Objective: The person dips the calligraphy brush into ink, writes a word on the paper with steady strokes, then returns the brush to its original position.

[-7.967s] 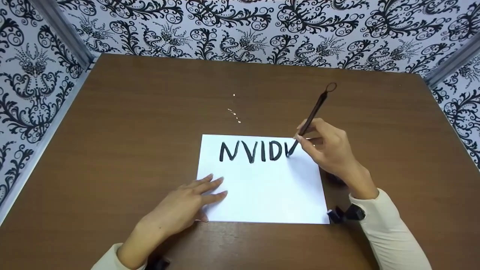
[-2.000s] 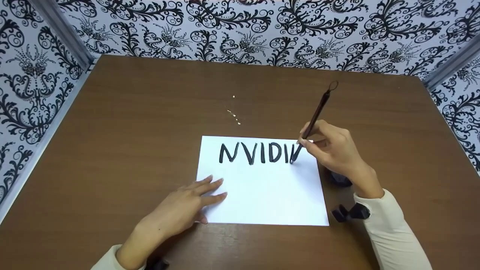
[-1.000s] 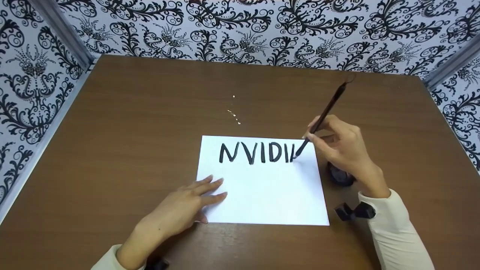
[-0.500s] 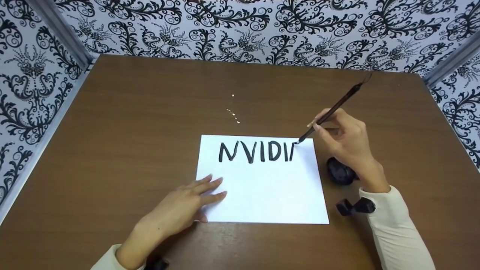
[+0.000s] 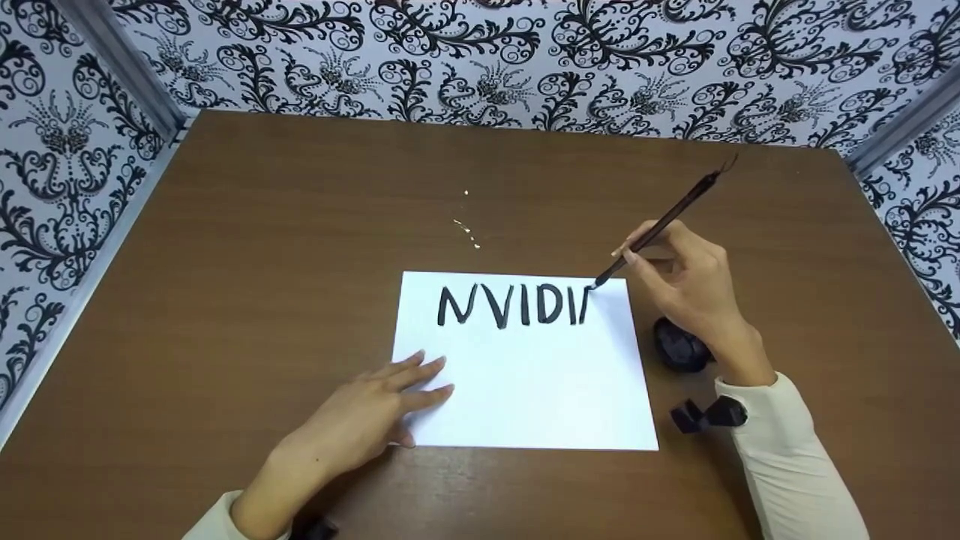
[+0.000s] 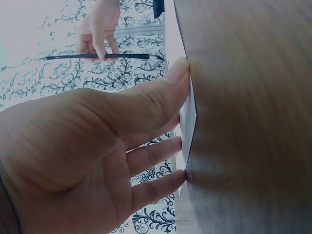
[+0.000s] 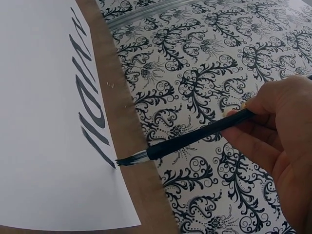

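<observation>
A white sheet of paper (image 5: 517,390) lies on the table with black painted letters (image 5: 550,304) reading NVIDI and a slanted stroke after them. My right hand (image 5: 694,281) pinches a dark paintbrush (image 5: 667,217) between thumb and fingers. In the right wrist view the black-wetted bristles (image 7: 131,160) are at the top end of that slanted stroke. On the paper's left edge rests my left hand (image 5: 360,412), its fingers spread. The left wrist view shows the thumb (image 6: 178,70) and fingertips along the sheet's lower left corner.
A round black container (image 5: 681,346) stands right of the paper, beneath the right wrist. Small pale flecks (image 5: 466,229) mark the brown table (image 5: 262,247) beyond the sheet. Patterned walls (image 5: 465,67) border its far and left sides. A black device (image 5: 709,415) sits at the right cuff.
Since eight seconds ago a slanted stroke has been added after the second I. The brush tip has moved from that stroke's bottom up to its top. The left hand has stayed in place.
</observation>
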{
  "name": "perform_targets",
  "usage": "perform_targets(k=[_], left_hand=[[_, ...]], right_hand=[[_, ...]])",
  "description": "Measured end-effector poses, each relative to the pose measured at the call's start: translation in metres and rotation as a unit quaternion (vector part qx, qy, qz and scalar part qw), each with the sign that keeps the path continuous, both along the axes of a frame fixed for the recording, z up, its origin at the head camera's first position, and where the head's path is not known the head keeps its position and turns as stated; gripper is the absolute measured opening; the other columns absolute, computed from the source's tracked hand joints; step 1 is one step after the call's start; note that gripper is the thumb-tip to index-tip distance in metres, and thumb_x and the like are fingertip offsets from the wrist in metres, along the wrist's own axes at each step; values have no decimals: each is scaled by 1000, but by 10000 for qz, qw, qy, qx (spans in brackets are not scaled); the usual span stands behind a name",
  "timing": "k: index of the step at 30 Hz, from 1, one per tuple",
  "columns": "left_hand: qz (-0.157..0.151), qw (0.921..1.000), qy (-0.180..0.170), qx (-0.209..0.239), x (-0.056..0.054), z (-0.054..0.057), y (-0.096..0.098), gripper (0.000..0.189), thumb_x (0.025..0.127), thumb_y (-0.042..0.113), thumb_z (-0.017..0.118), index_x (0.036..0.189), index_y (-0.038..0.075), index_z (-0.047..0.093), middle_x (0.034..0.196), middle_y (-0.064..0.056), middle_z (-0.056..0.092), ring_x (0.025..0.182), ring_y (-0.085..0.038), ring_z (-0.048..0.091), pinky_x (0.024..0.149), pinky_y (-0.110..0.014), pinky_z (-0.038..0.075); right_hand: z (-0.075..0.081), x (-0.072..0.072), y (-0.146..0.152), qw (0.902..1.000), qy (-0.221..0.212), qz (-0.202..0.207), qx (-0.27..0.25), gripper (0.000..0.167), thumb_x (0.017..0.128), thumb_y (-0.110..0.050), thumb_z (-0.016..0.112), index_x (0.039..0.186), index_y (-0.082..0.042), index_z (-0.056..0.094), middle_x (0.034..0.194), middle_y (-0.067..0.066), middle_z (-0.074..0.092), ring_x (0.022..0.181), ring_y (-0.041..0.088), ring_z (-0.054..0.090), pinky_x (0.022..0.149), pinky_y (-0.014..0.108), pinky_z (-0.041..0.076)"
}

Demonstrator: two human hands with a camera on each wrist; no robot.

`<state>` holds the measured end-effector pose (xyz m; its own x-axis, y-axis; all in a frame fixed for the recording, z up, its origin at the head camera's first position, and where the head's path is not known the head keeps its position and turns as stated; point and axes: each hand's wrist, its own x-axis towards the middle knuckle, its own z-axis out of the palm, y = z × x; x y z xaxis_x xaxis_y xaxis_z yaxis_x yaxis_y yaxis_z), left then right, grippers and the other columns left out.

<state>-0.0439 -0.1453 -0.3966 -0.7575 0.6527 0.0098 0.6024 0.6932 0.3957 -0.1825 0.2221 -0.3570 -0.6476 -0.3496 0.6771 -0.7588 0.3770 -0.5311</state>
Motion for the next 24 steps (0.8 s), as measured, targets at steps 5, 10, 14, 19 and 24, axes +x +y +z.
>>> perform_targets(k=[5,10,14,19,24], left_hand=[[16,10000,-8,39,0,0,0,62,75,14,79,134,16,58,147,-8,41,135,-33,36,92,-62,42],[4,10000,29,76,0,0,0,62,75,13,79,133,16,58,147,-8,42,135,-32,37,93,-61,42],[-9,9999,53,86,0,-1,0,62,75,13,79,133,16,58,147,-8,42,135,-32,37,94,-59,42],[-18,9999,85,104,0,-1,0,62,75,15,79,133,15,58,146,-8,43,134,-32,37,95,-58,42],[-46,9997,230,103,-1,-1,0,62,73,17,79,132,15,59,145,-9,44,133,-32,39,95,-56,43]], right_hand=[[2,1,-2,10000,-48,26,-4,25,76,21,66,98,9,60,89,12,68,81,21,69,68,21,55],[-2,-1,0,9999,-78,92,-2,26,76,22,65,98,9,60,89,14,67,81,23,69,70,21,55],[-4,-2,2,9999,-101,112,28,28,76,21,66,100,8,60,91,13,67,82,23,69,71,22,55],[-4,-2,2,9998,-154,142,27,28,77,18,67,102,6,61,93,11,67,83,22,69,71,22,55],[-3,-1,3,9996,-207,141,151,28,79,17,67,104,6,60,95,9,67,85,18,69,71,21,55]])
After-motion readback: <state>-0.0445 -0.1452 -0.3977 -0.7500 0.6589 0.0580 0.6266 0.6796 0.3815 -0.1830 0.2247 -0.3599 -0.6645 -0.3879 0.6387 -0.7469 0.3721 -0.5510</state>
